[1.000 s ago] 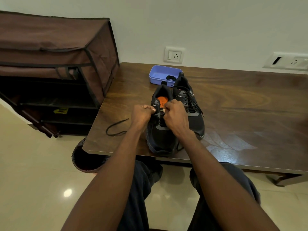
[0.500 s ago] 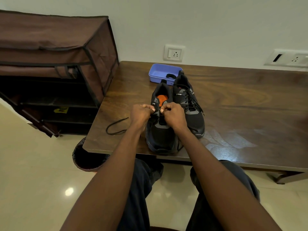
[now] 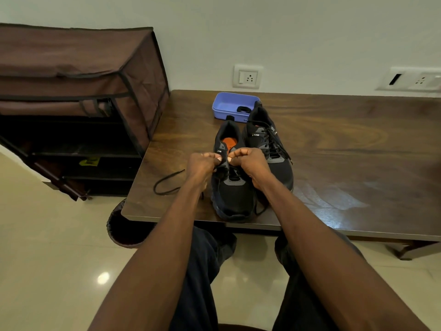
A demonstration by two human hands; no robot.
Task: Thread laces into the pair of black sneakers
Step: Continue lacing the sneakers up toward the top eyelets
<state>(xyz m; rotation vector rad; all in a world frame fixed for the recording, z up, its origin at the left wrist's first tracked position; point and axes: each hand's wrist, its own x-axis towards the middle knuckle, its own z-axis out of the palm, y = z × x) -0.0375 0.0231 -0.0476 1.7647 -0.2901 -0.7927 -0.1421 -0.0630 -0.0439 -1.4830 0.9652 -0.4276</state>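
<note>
Your knees in dark trousers (image 3: pixel 202 271) sit under the near edge of the table (image 3: pixel 358 151), with a dark bin (image 3: pixel 119 232) on the floor just left of them.

On the table, close to that edge, stands the left sneaker (image 3: pixel 232 199), toe toward you, its orange insole (image 3: pixel 229 145) showing in the opening. Your left hand (image 3: pixel 201 167) and right hand (image 3: pixel 250 164) meet over its eyelet area. Both are curled tight, the fingertips of each pinched together on the lace (image 3: pixel 167 185) at the upper eyelets; exactly which eyelet you are at is hidden by your knuckles. The lace's free length trails left from under your left hand and lies in a loop on the table. A short end also shows by the sneaker's right side near the toe.

The right sneaker (image 3: pixel 269 149) stands touching the first on its right, a little farther back, and is fully laced.

Just behind the pair is a blue tray (image 3: pixel 226 108), shallow and open. A small dark ring-shaped thing lies in its right end; what it is cannot be told.

Off the table's left side stands a brown rack (image 3: pixel 78 91) with dark shelves. Two sockets (image 3: pixel 248 76) are on the wall behind.
</note>
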